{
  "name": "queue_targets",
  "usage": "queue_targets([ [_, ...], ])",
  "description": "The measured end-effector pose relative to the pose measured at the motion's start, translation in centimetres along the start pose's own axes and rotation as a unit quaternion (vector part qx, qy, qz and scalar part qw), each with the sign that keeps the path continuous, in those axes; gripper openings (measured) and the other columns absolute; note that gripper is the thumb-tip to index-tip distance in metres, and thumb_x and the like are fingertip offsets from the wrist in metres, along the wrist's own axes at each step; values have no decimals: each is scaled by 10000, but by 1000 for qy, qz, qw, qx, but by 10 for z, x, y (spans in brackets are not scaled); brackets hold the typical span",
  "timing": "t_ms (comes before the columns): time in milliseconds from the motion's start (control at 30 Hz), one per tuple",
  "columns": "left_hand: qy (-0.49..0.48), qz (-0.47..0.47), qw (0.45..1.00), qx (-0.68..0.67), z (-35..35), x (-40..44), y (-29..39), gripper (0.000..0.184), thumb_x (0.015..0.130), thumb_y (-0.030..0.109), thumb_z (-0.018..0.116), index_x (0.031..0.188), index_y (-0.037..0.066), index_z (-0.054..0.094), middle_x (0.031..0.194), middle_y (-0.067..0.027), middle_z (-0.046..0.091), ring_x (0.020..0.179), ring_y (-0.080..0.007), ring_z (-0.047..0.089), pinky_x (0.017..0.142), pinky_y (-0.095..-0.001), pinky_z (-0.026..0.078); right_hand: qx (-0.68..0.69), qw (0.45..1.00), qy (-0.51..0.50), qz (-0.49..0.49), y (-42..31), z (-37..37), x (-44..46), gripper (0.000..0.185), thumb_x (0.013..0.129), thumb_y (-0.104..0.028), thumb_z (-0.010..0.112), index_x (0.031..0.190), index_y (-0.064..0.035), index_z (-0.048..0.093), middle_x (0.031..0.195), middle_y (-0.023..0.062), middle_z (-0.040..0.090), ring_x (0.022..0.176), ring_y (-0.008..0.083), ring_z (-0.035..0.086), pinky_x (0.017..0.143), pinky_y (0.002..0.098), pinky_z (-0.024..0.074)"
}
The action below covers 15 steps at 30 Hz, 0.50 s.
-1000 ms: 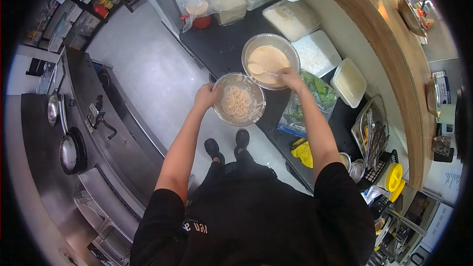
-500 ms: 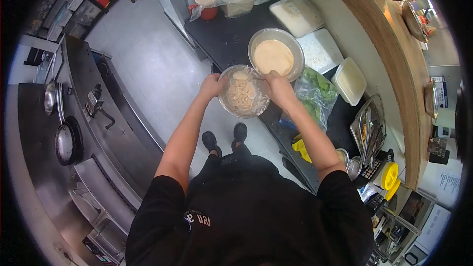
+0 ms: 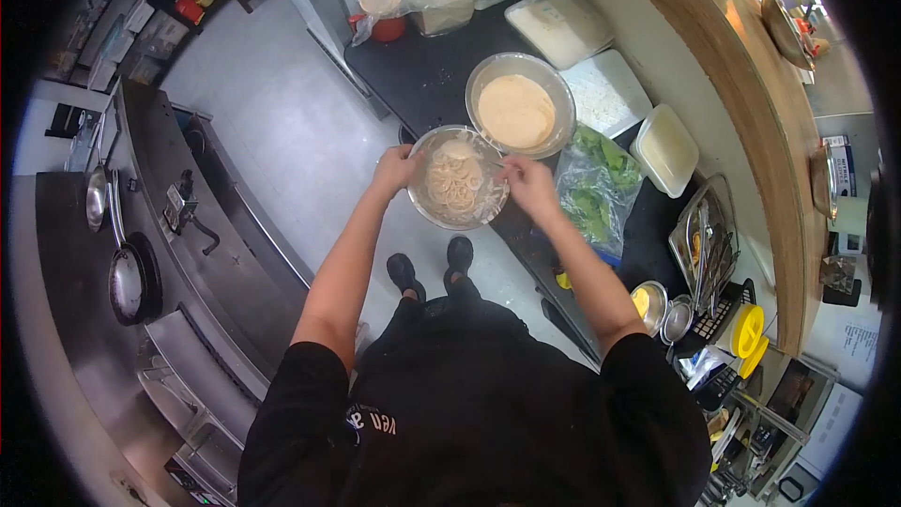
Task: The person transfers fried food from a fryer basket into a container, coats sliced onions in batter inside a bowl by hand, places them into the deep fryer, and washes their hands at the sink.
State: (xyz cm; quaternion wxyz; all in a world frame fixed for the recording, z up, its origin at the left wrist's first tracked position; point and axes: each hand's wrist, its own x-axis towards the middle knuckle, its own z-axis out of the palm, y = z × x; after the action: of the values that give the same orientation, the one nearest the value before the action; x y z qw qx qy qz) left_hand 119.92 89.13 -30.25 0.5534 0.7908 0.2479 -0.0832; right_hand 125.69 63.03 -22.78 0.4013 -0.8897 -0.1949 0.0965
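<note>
Grips the rim of a small bowl (image 3: 425, 199) with the left hand (image 3: 396, 170), closed at the side with fingers curled around the edge. Pinches the handle of a spoon (image 3: 460, 147) with the right hand (image 3: 530, 184), nearly closed at the opposite rim. Cannot tell whether also touches the rim there. Holds the small bowl up beside the edge of the dark counter (image 3: 422, 75), next to a large bowl (image 3: 565, 103) of pale mixture (image 3: 515, 111).

Shows pale rings (image 3: 454, 183) heaped in the small bowl, with the spoon's head at the far side and smears along the wall. Looks partly worked: has rings and some mixture already together, but seems unevenly spread, with wet patches toward the right. Leaves unclear how fully coated the lower rings are. Shows plenty of mixture in the large bowl, and greens (image 3: 591, 197) in a clear bag just beside, apparently unused.
</note>
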Motion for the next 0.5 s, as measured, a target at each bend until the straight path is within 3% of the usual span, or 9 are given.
queue_targets([
  [67,11,-41,998,37,1,7,-6,363,792,331,582,972,26,663,775,-147,668,709,-244,652,663,-347,492,70,991,-16,117,23,-21,26,209,801,-125,547,951,-34,661,823,170,667,780,274,659,720,352,498],
  [133,-1,-60,998,22,-3,-1,8,371,794,327,586,984,16,658,782,-154,668,708,-241,653,663,-341,494,-74,994,53,56,44,-40,54,204,812,-156,529,910,-47,672,822,183,659,774,319,648,722,375,498],
  [200,-17,-78,997,9,-2,-2,12,379,795,322,589,996,7,654,789,-161,668,707,-237,655,664,-336,497,-117,990,59,51,57,-51,80,189,796,-139,534,884,-42,670,834,198,651,793,344,634,723,398,495],
  [267,-5,-60,998,14,-2,1,6,392,791,321,595,998,-6,650,799,-174,667,708,-241,657,666,-331,499,-281,953,98,-49,76,-47,99,186,775,-128,541,863,-20,664,830,203,649,791,363,625,721,415,489],
  [333,-8,-68,998,15,-2,1,9,394,788,322,596,1000,-7,650,800,-175,667,716,-243,658,668,-332,499,-272,955,98,-67,91,-33,105,197,759,-123,525,831,-2,663,825,206,650,776,368,624,727,411,489],
  [400,-12,-79,997,15,-3,-2,14,397,785,322,597,1001,-7,650,802,-175,667,724,-245,660,670,-333,498,-170,985,-38,7,102,-24,106,218,768,-170,546,872,-30,676,769,201,640,744,319,633,688,384,479],
  [433,-4,-71,997,26,-3,-1,13,390,785,322,596,997,-1,653,799,-172,667,720,-244,658,668,-333,498,-170,985,-40,6,100,-26,105,218,768,-170,546,872,-30,676,769,201,640,744,319,633,688,384,479],
  [500,7,-66,997,34,-2,1,12,384,784,322,594,993,5,656,796,-169,667,715,-243,657,665,-333,498,-26,991,-99,89,96,-37,102,227,774,-167,550,888,-13,672,753,169,651,699,263,635,657,361,476],
])
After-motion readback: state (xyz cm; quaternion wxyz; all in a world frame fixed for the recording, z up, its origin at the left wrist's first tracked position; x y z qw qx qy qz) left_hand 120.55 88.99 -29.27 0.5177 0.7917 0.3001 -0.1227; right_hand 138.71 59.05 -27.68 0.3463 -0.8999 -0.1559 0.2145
